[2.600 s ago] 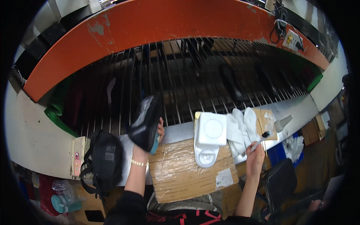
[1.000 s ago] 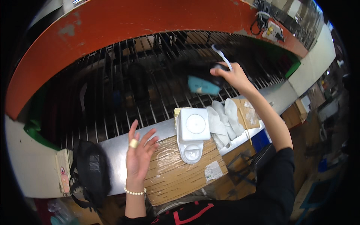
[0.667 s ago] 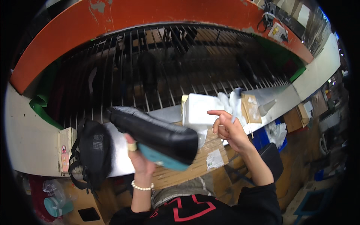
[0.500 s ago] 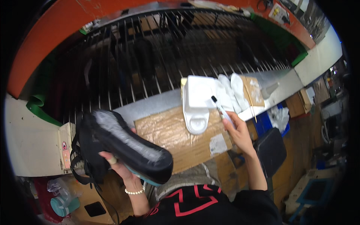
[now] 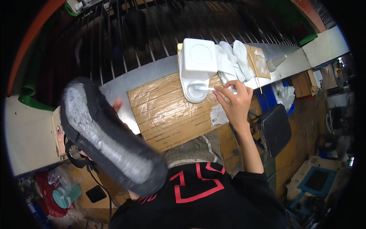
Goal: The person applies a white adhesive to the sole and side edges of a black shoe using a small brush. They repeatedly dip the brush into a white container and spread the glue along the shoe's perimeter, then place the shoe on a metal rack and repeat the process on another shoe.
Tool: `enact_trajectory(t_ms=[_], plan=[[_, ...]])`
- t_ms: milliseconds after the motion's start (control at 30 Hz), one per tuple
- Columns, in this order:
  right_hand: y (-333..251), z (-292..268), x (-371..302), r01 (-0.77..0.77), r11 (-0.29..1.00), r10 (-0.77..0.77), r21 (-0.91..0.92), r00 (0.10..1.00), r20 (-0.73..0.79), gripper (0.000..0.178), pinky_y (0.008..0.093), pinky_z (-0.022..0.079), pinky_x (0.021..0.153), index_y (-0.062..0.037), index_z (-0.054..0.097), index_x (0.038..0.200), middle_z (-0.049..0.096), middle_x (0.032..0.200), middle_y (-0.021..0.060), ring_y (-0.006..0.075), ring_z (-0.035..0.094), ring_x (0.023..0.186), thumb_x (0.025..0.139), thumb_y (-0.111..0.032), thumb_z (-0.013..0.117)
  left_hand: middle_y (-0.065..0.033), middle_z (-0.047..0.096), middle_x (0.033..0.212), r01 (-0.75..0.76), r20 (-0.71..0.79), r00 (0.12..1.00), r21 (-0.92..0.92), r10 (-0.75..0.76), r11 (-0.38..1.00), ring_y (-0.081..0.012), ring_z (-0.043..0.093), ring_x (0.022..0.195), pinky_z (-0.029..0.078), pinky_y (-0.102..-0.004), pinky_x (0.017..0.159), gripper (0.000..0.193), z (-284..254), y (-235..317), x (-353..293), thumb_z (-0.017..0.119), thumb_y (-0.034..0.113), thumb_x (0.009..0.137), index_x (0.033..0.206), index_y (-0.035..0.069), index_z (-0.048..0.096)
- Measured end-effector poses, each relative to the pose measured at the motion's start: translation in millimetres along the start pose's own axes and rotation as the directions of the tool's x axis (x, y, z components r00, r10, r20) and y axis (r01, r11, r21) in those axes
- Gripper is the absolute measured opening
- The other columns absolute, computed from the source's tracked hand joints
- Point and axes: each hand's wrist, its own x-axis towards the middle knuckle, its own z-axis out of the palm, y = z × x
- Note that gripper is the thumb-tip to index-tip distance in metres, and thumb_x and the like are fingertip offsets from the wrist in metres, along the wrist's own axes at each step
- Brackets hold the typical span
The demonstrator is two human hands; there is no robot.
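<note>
A black shoe upper [image 5: 114, 133] with a whitish-grey streaked underside fills the left of the view, its bottom turned up. My left hand [image 5: 117, 105] is wrapped round it from beneath; only fingertips show past its edge. My right hand [image 5: 235, 100] pinches a toothbrush [image 5: 209, 88]. The bristle end is in the small round cup [image 5: 196, 95] of a white plastic dispenser [image 5: 198, 57], whose square tank stands behind the cup.
The dispenser stands at the edge of a tape-covered cardboard sheet [image 5: 164, 114]. White gloves [image 5: 232, 57], a thin wooden stick [image 5: 254, 70] and a grey cone [image 5: 277, 63] lie to its right. Beyond runs a rack of metal rods [image 5: 152, 53]. A black stool [image 5: 276, 129] is at the right.
My right hand has brought the toothbrush down and left from beside the tank into the cup. The shoe upper has shifted left and turned, showing more of its underside. The view has tilted downward.
</note>
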Motion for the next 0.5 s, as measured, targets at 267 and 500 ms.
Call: enact_trajectory(t_ms=[267, 500], plan=[[-4, 15, -7, -0.083, 0.996, 0.083, 0.032, 0.996, -0.026, 0.02, 0.0342, 0.034, 0.079, -0.0187, 0.08, 0.094, 0.059, 0.093, -0.0011, 0.0157, 0.053, 0.079, 0.075, -0.019, 0.085, -0.0455, 0.023, 0.148, 0.09, 0.313, 0.942, 0.12, -0.124, 0.989, -0.0515, 0.041, 0.136, 0.042, -0.0598, 0.111, 0.123, 7, 22, 24, 0.086, 0.047, 0.076, 0.159, 0.017, 0.0], [-6, 17, -43, -0.384, 0.91, 0.397, 0.158, 0.915, -0.063, 0.011, 0.033, 0.038, 0.058, -0.0158, 0.08, 0.089, 0.058, 0.09, 0.0019, 0.0173, 0.051, 0.064, 0.084, -0.025, 0.08, -0.0332, 0.063, 0.107, 0.448, 0.198, 0.855, 0.182, -0.478, 0.876, -0.0442, 0.059, 0.098, 0.052, -0.0431, 0.083, 0.071, -40, 46, 6, 0.074, 0.039, 0.089, 0.141, 0.017, 0.031]])
